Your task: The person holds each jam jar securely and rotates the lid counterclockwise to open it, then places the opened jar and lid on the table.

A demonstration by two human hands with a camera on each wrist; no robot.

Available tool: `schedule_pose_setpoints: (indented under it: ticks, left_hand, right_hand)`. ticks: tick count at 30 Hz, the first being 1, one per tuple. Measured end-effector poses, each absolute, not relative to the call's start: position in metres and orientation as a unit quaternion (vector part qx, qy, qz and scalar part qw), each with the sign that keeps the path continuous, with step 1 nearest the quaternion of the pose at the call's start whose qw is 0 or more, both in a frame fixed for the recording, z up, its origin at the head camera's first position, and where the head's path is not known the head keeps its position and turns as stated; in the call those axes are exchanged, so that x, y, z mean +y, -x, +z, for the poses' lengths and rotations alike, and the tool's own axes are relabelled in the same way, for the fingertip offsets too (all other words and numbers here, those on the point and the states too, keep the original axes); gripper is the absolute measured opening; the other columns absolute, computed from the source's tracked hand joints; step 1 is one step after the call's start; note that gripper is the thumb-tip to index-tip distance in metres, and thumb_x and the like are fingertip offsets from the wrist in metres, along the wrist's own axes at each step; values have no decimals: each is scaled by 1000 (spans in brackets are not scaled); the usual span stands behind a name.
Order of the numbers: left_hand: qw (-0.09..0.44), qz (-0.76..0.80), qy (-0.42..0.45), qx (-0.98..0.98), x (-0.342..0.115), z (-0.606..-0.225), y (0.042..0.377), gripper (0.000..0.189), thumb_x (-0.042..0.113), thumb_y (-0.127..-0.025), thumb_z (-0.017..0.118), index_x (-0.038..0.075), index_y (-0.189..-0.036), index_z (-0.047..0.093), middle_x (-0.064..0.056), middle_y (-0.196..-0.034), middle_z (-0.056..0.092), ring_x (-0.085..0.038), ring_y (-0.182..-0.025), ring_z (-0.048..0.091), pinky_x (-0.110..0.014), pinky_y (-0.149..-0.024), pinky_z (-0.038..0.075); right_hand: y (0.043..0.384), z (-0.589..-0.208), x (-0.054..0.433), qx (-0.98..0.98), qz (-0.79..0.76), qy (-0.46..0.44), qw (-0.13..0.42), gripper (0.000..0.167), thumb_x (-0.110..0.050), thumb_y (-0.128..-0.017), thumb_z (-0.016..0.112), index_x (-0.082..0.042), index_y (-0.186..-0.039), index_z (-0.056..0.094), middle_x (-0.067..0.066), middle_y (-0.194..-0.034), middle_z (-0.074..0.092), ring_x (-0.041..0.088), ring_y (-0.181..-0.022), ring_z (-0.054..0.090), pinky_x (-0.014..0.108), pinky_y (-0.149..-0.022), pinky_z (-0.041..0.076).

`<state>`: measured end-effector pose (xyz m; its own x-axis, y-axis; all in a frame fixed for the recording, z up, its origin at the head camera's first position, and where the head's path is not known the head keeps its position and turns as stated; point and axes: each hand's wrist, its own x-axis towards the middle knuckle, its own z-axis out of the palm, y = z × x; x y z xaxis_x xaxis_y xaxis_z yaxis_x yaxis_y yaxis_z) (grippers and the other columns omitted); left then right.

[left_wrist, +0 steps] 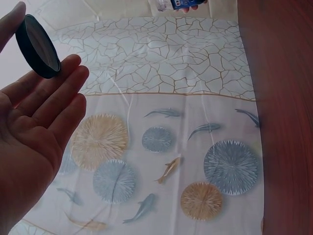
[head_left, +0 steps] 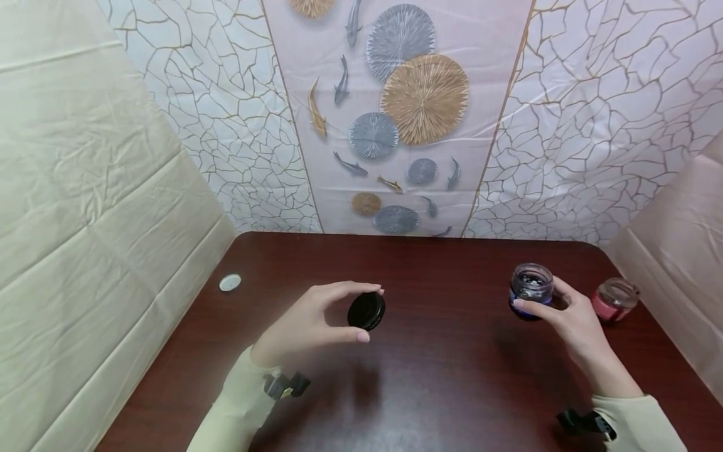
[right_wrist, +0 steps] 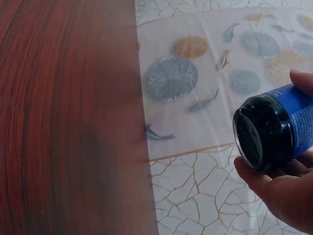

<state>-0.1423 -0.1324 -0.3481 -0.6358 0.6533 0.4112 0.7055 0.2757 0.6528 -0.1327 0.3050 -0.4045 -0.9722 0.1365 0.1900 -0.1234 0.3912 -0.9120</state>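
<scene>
Black lid [head_left: 366, 311] on edge, pinched by left hand [head_left: 307, 326]; right hand [head_left: 570, 320] grips upright jar [head_left: 531, 290].

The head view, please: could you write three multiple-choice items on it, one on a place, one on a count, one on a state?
1. Where does the small white disc lie?
A. Left part of the table
B. Inside the blue jar
C. Under the right hand

2. How many jars show?
A. One
B. Two
C. Four

3. The blue jar is:
A. Capped
B. Open-topped
C. Tipped over

Answers: 1 A, it lies alone near the left edge. 2 B, the blue jar plus a red jar. 3 B, the left hand pinches the black lid while the right hand grips the jar.
</scene>
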Motion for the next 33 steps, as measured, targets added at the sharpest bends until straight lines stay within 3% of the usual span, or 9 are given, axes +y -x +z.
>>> schedule_pose_setpoints:
  ticks: [11, 19, 22, 27, 33]
  left_hand:
    - [23, -431, 431, -793, -130, -351, 143, 62, 42, -86, 80, 29, -142, 58, 15, -136, 60, -8, -128, 55, -36, -108, 44]
    - [21, -431, 421, -798, -130, -350, 141, 62, 40, -85, 81, 37, -142, 56, 21, -136, 59, -7, -128, 54, -33, -108, 43]
    - [20, -431, 423, -797, -129, -351, 142, 62, 39, -85, 82, 39, -142, 56, 20, -136, 59, -7, -128, 54, -33, -108, 43]
    - [22, -431, 425, -796, -129, -352, 142, 62, 39, -85, 81, 38, -142, 56, 20, -136, 59, -7, -128, 54, -33, -108, 43]
    - [25, -428, 426, -797, -129, -351, 142, 63, 38, -85, 82, 36, -142, 56, 20, -136, 59, -7, -128, 55, -32, -108, 43]
  right_hand:
    - [139, -421, 320, -841, 524, 56, 119, 66, -24, -87, 81, -6, -144, 52, -29, -97, 58, -3, -91, 51, 12, -68, 46]
    - [149, -439, 335, -834, 533, 70, 125, 55, -24, -87, 82, -13, -136, 59, -31, -95, 60, -5, -93, 51, 9, -73, 42]
    - [152, -442, 338, -835, 532, 77, 122, 58, -26, -87, 82, -11, -138, 57, -30, -97, 58, -4, -95, 50, 9, -74, 41]
    - [154, -446, 344, -841, 523, 96, 103, 73, -34, -88, 80, -3, -146, 48, -24, -104, 54, 6, -103, 47, 7, -75, 40]
    - [160, -452, 353, -842, 519, 111, 92, 76, -37, -87, 80, -4, -148, 46, -13, -114, 54, 17, -112, 44, 6, -75, 38]
